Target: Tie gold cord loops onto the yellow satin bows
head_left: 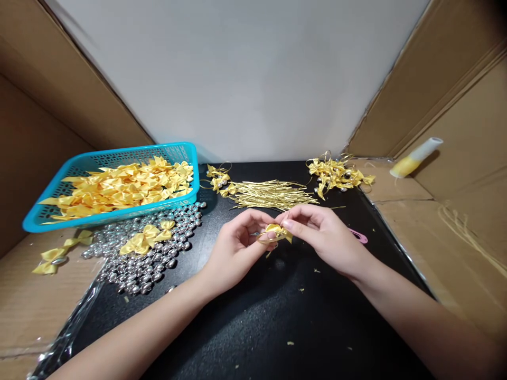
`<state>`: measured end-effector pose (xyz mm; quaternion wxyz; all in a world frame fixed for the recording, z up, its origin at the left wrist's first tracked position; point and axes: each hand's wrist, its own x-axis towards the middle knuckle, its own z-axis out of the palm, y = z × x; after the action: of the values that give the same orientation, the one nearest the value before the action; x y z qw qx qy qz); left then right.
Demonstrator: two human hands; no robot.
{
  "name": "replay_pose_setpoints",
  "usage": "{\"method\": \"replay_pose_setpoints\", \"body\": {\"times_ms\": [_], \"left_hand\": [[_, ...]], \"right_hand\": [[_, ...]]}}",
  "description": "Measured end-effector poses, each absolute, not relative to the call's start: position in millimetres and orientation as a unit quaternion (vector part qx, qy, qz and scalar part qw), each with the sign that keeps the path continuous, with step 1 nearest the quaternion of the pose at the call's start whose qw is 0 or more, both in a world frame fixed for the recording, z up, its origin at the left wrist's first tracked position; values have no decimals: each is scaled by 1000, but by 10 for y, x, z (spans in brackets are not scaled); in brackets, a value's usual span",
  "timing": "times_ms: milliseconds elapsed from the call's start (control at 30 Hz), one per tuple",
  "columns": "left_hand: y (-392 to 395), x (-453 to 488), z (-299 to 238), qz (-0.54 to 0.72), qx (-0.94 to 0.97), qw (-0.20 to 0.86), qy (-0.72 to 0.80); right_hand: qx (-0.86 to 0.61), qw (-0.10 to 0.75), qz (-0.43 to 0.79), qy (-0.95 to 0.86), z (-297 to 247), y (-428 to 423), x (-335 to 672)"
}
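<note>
Above the middle of the black table, my left hand (pixel 243 240) pinches a yellow ribbon bow (pixel 276 230) between thumb and fingers. A loop of thin gold cord runs along the bow. From the other side, the closed thumb and forefinger of my right hand (pixel 312 227) grip the cord at the bow; the exact pinch is partly hidden. Just beyond both hands lies a bundle of gold cords (pixel 273 194). Silver beads (pixel 146 269) spread out to the left of my left hand, with several loose yellow bows (pixel 144 240) on top.
A blue basket (pixel 29 224) full of yellow bows stands at the left. Bows with cord loops and beads (pixel 336 174) form a pile at the back right. A pink clip (pixel 359 236) lies beside my right wrist. Cardboard walls (pixel 467 100) flank the black table (pixel 253 327).
</note>
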<state>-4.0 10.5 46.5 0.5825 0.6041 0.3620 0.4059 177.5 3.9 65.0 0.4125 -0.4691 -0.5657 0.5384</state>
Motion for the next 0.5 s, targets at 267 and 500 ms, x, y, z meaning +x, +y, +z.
{"method": "replay_pose_setpoints", "body": {"times_ms": [267, 500], "left_hand": [[125, -83, 434, 426, 714, 420, 363], [178, -168, 473, 398, 880, 25, 258]], "right_hand": [[-442, 369, 497, -649, 762, 34, 1872], [-423, 378, 406, -717, 846, 0, 1917]]}}
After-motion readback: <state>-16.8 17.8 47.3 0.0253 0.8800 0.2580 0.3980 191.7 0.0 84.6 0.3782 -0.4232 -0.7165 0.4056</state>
